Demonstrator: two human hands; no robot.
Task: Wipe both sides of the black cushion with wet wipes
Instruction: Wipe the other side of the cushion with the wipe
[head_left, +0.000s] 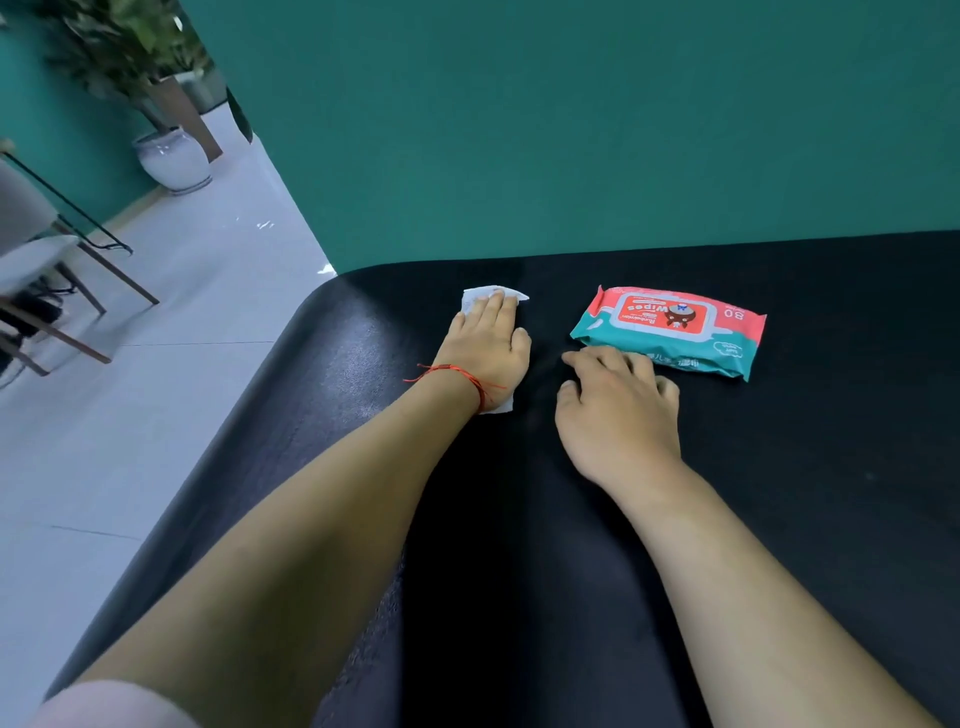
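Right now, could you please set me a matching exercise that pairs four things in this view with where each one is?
Things:
1. wipe
2. pack
3. right hand
4. pot

Places:
A. on the floor, far left
B. pressed flat under the left hand
C. on the cushion, just beyond the right hand
D. resting on the cushion, holding nothing

Pairs: 1-B; 2-C; 3-D; 4-A
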